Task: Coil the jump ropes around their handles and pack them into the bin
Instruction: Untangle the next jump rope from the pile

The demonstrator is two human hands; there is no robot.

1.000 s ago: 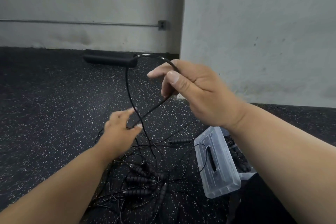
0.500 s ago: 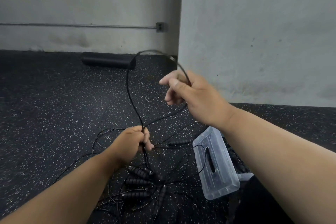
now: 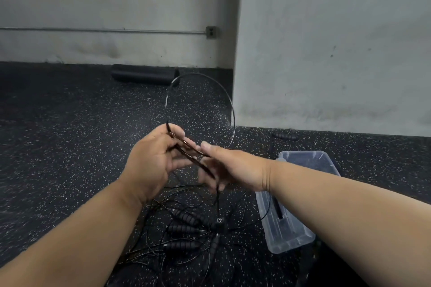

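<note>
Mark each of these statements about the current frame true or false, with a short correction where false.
1. Both hands hold the thin black jump rope cord, which arcs in a loop above them. True.
2. The clear plastic bin stands left of the person's arms. False: it is on the right.
3. Black ribbed handles lie in a tangle on the speckled floor. True.
4. The left hand rests flat on the floor. False: it is raised, gripping the cord beside the right hand.

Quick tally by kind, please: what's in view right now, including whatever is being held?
Rope loop, held by left hand and right hand: 1
Rope handles on the floor: 5 visible
Clear bin: 1
Clear lid: 1
Black foam roller: 1
Total: 9
</note>
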